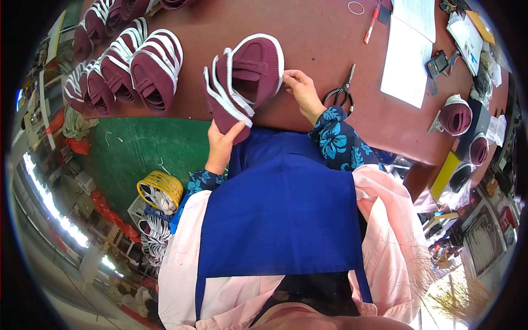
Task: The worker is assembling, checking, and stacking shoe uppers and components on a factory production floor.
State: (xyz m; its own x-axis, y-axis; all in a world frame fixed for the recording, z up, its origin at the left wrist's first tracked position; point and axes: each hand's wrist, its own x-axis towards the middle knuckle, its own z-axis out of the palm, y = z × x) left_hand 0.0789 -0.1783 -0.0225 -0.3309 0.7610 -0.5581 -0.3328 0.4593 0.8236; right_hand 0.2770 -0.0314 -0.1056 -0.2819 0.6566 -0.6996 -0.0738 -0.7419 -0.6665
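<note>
In front of me is a small stack of maroon shoe uppers (258, 66) with white edging, fanned apart at the table's near edge. My left hand (221, 144) is closed round the near end of the stack, thumb on top. One upper stands opened out to the right of the others, showing its strap and hollow inside. At that upper's right white edge, my right hand (302, 91) has its thumb and forefinger pinched together. A pair of dark-handled scissors (342, 94) lies on the table just right of my right hand.
More maroon uppers (157, 71) stand in rows at the left. An open notebook (407, 60), a red pen (372, 25) and a handheld device (438, 64) lie at the right. Rolled maroon pieces (456, 116) sit farther right. A yellow basket (175, 184) stands low at the left, beside a green surface (132, 146).
</note>
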